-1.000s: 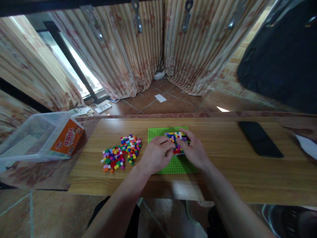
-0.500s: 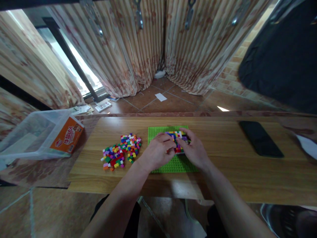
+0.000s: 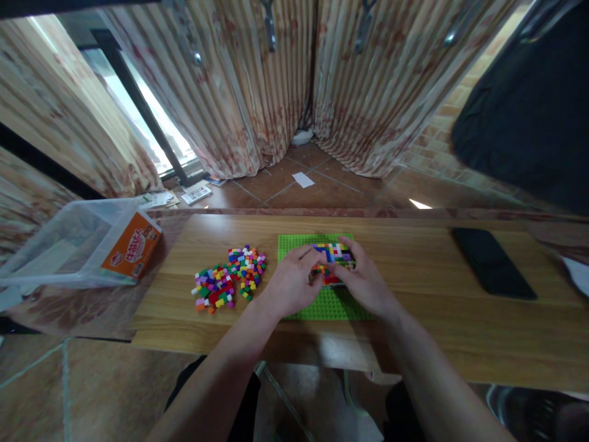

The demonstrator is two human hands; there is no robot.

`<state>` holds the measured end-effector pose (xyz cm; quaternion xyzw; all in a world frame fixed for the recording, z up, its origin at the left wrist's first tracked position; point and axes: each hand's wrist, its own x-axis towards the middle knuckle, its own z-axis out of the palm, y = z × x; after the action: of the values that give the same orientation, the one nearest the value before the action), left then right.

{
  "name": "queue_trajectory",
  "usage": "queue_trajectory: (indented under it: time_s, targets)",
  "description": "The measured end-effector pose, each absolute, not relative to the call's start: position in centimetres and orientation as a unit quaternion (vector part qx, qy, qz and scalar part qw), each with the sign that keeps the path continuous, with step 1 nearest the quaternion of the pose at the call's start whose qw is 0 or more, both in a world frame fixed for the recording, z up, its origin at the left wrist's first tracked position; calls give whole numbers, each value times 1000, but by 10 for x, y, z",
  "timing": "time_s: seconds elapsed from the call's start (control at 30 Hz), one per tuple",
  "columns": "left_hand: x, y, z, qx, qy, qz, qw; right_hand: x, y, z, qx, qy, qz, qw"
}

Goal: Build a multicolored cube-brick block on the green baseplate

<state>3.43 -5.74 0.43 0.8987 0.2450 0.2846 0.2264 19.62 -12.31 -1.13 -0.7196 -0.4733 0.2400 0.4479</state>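
Note:
A block of small multicoloured toy bricks point(image 3: 333, 250) sits on a green studded baseplate point(image 3: 329, 307) in front of me. My left hand point(image 3: 297, 279) is at the left side of the block, fingers curled and pinched together. Whatever lies between those fingertips is hidden. From the right, my right hand point(image 3: 363, 276) wraps round the block, its fingers at the far right corner and its thumb reaching across the front part toward the left fingertips. Both hands cover parts of the block.
Left of the baseplate lies a pile of loose coloured bricks point(image 3: 218, 285) on the wooden table point(image 3: 414, 331). A clear plastic bin point(image 3: 69, 239) with an orange label stands beyond the table's left end. At the right rests a dark phone-like slab point(image 3: 492, 264).
The view has shifted slightly. My left fingers have moved a little on the block, and more of its blue and white top shows. The right hand stays round it.

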Motion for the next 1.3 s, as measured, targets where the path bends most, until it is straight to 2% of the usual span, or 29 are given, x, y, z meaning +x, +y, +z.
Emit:
queue_trajectory:
  time_s: [0.9, 1.13, 1.23, 1.3]
  targets:
    - [35, -60, 2, 875, 293, 276, 268, 188, -121, -11, -742, -456, 258, 418]
    - [30, -53, 2, 876, 270, 266, 298, 200, -123, -18, -713, -452, 252, 474]
    - [26, -50, 3, 873, 258, 272, 311, 202, -122, -23, -721, -452, 225, 475]
    - [21, -46, 5, 867, 247, 287, 323, 200, -124, -21, -733, -458, 153, 478]
